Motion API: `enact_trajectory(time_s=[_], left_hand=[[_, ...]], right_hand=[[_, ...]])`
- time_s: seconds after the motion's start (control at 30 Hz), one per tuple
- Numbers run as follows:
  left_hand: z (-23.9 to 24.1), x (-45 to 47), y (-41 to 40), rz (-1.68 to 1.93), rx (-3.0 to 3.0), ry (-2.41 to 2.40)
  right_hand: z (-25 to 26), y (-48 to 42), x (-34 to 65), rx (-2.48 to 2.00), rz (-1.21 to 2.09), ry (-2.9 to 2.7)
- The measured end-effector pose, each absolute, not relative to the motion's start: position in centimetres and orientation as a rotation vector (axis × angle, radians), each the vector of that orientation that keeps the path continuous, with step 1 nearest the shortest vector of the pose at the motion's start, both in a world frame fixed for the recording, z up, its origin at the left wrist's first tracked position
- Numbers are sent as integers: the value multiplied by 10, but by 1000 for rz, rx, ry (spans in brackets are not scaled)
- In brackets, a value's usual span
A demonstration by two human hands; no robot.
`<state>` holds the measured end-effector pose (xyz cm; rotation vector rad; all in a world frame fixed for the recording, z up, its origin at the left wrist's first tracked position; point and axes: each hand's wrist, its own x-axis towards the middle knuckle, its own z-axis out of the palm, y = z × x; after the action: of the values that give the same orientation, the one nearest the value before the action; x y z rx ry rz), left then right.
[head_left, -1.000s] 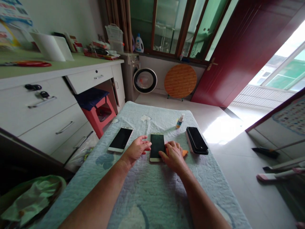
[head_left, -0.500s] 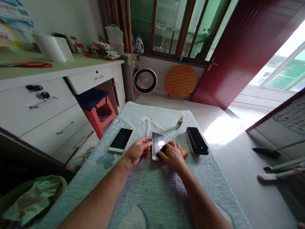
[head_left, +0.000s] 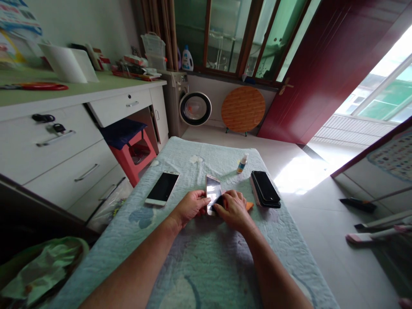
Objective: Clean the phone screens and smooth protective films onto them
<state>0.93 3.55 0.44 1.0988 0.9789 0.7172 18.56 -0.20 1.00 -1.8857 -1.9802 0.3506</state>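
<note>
Middle phone (head_left: 213,187): is lying between the two hands near the middle of the bench (head_left: 206,266), its screen facing up and catching a bright reflection.
Left hand (head_left: 193,204): is grasping the middle phone by its left edge, the thumb reaching over the screen side and the other fingers curling partly out of sight.
Right hand (head_left: 234,207): is resting at the phone's lower right edge with fingers bent and thumb reaching toward the screen; whether it is gripping the phone or something under the palm, one cannot tell.
Orange piece (head_left: 249,206): is poking out from beneath the right hand, on its outer side, most of it being hidden.
White-framed phone (head_left: 162,188): is lying screen up to the left, apart from the left hand.
Spray bottle (head_left: 242,164): is standing upright beyond the right hand, near the bench's right edge.
Phone pile (head_left: 267,187): is lying to the right of the orange piece, a black phone topping it.
Cover (head_left: 180,148): is draping the bench in pale blue-green quilting.
</note>
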Motion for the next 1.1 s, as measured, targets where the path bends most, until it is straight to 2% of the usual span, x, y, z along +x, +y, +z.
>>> enact_trajectory(time_s=[0.3,0.53,1.1], left_hand=[[15,8,32,868,1010,904],[18,11,28,844,998,780],[17,14,28,903,1050,752]], right_hand=[[9,-4,180,-1782,182,-1903],[10,-4,180,-1693,287,-1838],[17,-7,174,-1741,252,-1877]])
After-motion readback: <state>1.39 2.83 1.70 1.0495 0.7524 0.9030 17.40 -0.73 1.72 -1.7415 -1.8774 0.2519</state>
